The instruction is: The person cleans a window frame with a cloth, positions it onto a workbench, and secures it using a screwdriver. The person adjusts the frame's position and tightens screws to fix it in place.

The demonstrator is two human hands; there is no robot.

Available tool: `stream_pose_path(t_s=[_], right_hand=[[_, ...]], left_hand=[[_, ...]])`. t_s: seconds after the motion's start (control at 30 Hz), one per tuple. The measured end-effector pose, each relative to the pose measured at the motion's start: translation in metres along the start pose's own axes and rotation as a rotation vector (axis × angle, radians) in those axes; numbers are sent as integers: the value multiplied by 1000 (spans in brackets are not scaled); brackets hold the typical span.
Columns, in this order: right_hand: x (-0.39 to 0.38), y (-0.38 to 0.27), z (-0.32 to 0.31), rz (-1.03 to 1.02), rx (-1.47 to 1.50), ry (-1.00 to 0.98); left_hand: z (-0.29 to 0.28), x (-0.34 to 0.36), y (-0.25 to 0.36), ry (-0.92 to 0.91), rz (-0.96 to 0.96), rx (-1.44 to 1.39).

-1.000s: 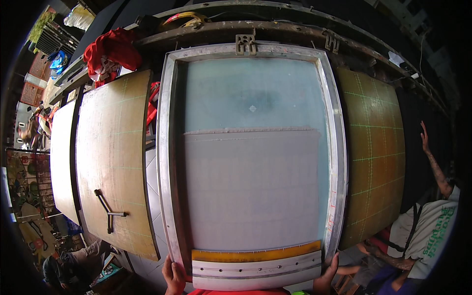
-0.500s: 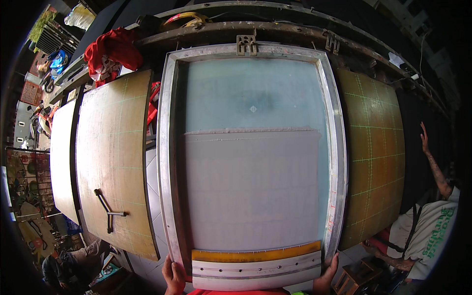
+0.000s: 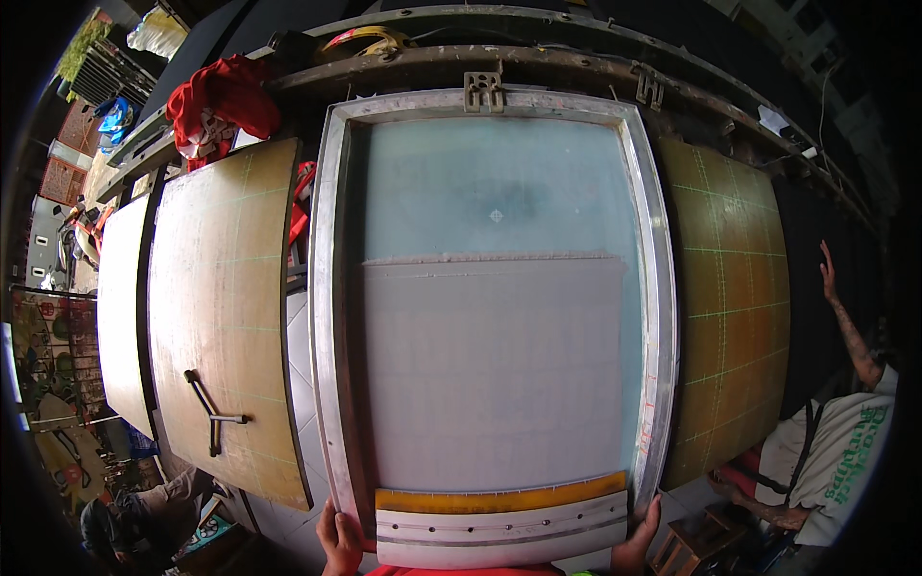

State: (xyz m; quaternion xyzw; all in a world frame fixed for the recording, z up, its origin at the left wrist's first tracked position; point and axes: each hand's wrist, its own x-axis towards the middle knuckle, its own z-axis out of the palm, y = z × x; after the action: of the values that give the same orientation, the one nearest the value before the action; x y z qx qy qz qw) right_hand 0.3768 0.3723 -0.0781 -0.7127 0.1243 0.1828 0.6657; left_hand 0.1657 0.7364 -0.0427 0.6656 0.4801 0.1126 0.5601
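Left hand (image 3: pixel 338 543) and right hand (image 3: pixel 638 540) each grip 1 near corner of the screen frame (image 3: pixel 327 317), fingers curled over its edge. The squeegee (image 3: pixel 499 523) lies between both hands, inside the frame.

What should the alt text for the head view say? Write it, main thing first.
Seen from above, a person's left hand and right hand grip the near corners of a large metal-framed printing screen, where a yellow-edged squeegee lies across its near end. Gridded brown boards flank the screen, with red cloth behind and another person seated at right.
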Motion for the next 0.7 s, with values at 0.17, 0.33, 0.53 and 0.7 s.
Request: stream_pose_path(t_s=[0.17,0.33,0.53,0.7], right_hand=[[16,-41,19,437,629,115],[18,-32,11,437,625,155],[15,-33,18,344,513,268],[23,-24,9,308,637,91]], left_hand=[[-1,1,2,-14,1,-3],[0,0,-4,21,10,63],[-4,-10,-45,189,-82,-102],[-27,17,29,17,6,30]])
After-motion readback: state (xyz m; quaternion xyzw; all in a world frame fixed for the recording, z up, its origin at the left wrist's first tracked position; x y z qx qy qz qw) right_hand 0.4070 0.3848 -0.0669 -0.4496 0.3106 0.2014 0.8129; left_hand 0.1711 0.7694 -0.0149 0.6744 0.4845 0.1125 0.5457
